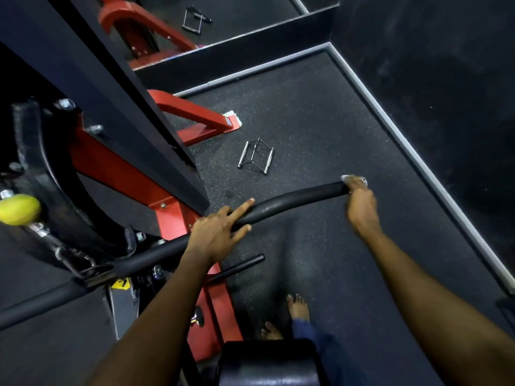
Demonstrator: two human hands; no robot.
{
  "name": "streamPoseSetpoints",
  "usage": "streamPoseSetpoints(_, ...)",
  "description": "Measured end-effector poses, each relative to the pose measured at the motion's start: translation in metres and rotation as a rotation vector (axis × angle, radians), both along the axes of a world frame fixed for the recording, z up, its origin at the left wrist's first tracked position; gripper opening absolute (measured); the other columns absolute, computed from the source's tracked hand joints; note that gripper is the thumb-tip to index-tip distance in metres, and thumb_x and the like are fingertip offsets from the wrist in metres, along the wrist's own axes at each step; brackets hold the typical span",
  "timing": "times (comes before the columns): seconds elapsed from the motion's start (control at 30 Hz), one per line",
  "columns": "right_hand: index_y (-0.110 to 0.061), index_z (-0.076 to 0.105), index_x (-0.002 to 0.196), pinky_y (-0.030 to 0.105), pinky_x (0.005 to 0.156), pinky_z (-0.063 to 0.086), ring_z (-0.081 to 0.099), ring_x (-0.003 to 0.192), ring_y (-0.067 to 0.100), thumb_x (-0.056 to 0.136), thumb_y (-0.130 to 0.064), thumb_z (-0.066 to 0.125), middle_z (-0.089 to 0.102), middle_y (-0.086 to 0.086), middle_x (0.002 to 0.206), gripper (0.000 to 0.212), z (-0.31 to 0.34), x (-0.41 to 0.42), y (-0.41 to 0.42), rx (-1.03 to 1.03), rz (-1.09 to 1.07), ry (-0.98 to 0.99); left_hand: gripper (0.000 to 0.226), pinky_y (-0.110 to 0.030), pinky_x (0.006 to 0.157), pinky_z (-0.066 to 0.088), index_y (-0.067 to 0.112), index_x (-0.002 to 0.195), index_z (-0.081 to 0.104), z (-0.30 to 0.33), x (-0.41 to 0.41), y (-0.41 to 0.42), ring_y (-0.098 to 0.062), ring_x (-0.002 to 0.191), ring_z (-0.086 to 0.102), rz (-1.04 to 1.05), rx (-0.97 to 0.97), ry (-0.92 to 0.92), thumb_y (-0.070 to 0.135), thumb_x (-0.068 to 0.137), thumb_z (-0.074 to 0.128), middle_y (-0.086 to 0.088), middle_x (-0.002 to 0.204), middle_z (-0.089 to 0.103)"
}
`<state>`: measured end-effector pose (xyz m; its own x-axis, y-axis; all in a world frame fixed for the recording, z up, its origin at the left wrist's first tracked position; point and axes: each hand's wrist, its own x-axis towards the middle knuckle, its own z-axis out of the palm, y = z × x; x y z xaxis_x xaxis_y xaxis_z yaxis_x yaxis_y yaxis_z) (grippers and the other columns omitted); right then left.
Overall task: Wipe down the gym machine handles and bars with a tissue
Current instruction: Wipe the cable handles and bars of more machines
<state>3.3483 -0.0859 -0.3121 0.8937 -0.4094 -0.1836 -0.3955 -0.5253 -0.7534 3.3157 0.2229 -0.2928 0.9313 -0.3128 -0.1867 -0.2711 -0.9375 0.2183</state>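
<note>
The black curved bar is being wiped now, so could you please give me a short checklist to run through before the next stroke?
1. Left hand steadies the black curved bar near its middle: ok, though two fingers are extended, so the hold is loose.
2. Right hand is at the bar's far end: ok.
3. Tissue is in the right hand: ok, a pale scrap shows at the fingertips.
4. Tissue is clean enough to reuse: cannot tell, too little shows.
5. Stretch of bar between the hands is free of obstructions: ok.
6. Steel handle attachment on the floor is clear of the bare feet: ok.
</note>
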Motion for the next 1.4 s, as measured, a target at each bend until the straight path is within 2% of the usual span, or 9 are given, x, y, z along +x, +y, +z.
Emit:
streamPoseSetpoints(0.1, -0.021, 0.063, 0.113, 0.029, 0.089, 0.034, 0.054, 0.115, 0.019, 0.094, -0.045, 0.046, 0.06, -0.001, 0.115, 0.035, 0.001, -0.004, 0.008, 0.187, -0.135, 0.089, 0.069, -0.04, 0.09, 0.043, 0.048, 0.151, 0.002, -0.005, 0.013, -0.027, -0.027, 0.107, 0.059, -0.026, 0.073, 0.048, 0.066, 0.092, 0.033, -0.002, 0.118, 0.055)
streamPoseSetpoints(0.27, -0.017, 0.038, 0.143, 0.021, 0.116, 0.01, 0.02, 0.139, 0.004, 0.097, 0.003, 0.032, 0.028, -0.015, 0.142, 0.051, -0.02, -0.028, 0.024, -0.199, 0.684, -0.088, 0.064, -0.044, 0.101, 0.033, 0.04, 0.152, 0.015, -0.017, 0.02, -0.043, -0.025, 0.115, 0.058, 0.013, 0.18, 0.121, 0.062, 0.095, 0.034, -0.002, 0.132, 0.055)
streamPoseSetpoints(0.37, -0.025, 0.06, 0.123, 0.021, 0.105, 0.028, 0.05, 0.11, 0.002, 0.097, -0.021, 0.043, 0.055, -0.013, 0.114, 0.031, -0.029, -0.008, -0.013, -0.221, 0.292, -0.127, 0.062, -0.045, 0.1, 0.035, 0.04, 0.151, 0.017, -0.017, 0.018, -0.041, -0.024, 0.113, 0.059, 0.014, 0.172, 0.12, 0.062, 0.095, 0.033, -0.001, 0.128, 0.057)
streamPoseSetpoints(0.5, -0.021, 0.061, 0.077, 0.027, 0.064, 0.037, 0.044, 0.056, 0.003, 0.09, -0.042, 0.054, 0.047, -0.011, 0.062, 0.026, -0.019, -0.012, 0.011, -0.158, 0.0, -0.041, 0.062, -0.043, 0.097, 0.038, 0.039, 0.15, 0.018, -0.014, 0.015, -0.041, -0.025, 0.111, 0.059, 0.018, 0.139, 0.12, 0.062, 0.095, 0.032, -0.001, 0.123, 0.057)
streamPoseSetpoints(0.57, -0.012, 0.068, 0.104, 0.032, 0.09, 0.046, 0.059, 0.09, 0.009, 0.092, -0.023, 0.057, 0.064, -0.005, 0.094, 0.019, -0.018, -0.023, 0.036, -0.216, 0.286, -0.131, 0.061, -0.043, 0.096, 0.038, 0.039, 0.151, 0.019, -0.013, 0.014, -0.041, -0.025, 0.111, 0.059, 0.021, 0.122, 0.111, 0.061, 0.095, 0.032, -0.001, 0.122, 0.057)
streamPoseSetpoints(0.67, 0.0, 0.051, 0.133, 0.027, 0.115, 0.019, 0.037, 0.135, 0.024, 0.087, 0.016, 0.044, 0.048, 0.011, 0.139, 0.049, -0.029, -0.016, 0.021, -0.292, 0.565, -0.22, 0.061, -0.042, 0.096, 0.039, 0.039, 0.151, 0.019, -0.013, 0.015, -0.04, -0.025, 0.111, 0.059, 0.02, 0.116, 0.114, 0.061, 0.095, 0.032, -0.001, 0.123, 0.057)
streamPoseSetpoints(0.93, -0.01, 0.055, 0.122, 0.037, 0.091, 0.036, 0.052, 0.113, 0.029, 0.099, -0.033, 0.035, 0.055, 0.016, 0.128, 0.039, -0.034, 0.014, -0.024, -0.413, -0.05, 0.168, 0.064, -0.039, 0.089, 0.041, 0.039, 0.152, 0.016, -0.013, 0.007, -0.042, -0.023, 0.105, 0.06, -0.007, 0.219, 0.095, 0.064, 0.094, 0.025, -0.001, 0.117, 0.057)
streamPoseSetpoints(1.07, -0.002, 0.058, 0.123, 0.03, 0.084, 0.038, 0.052, 0.102, 0.026, 0.097, -0.016, 0.044, 0.057, 0.017, 0.12, 0.033, -0.017, 0.004, -0.01, -0.141, -0.283, 0.232, 0.061, -0.043, 0.1, 0.036, 0.039, 0.151, 0.018, -0.009, 0.004, -0.05, -0.024, 0.117, 0.052, 0.079, 0.187, 0.23, 0.061, 0.096, 0.034, -0.003, 0.127, 0.053)
streamPoseSetpoints(1.4, -0.003, 0.064, 0.116, 0.022, 0.084, 0.043, 0.058, 0.098, 0.027, 0.088, 0.004, 0.054, 0.057, 0.018, 0.114, 0.031, 0.097, -0.026, 0.009, -0.022, -0.009, -0.013, 0.054, -0.041, 0.116, 0.021, 0.025, 0.153, 0.025, 0.079, -0.007, -0.065, -0.021, 0.133, 0.042, 0.295, -0.039, 0.061, 0.04, 0.103, 0.037, -0.001, 0.145, 0.044)
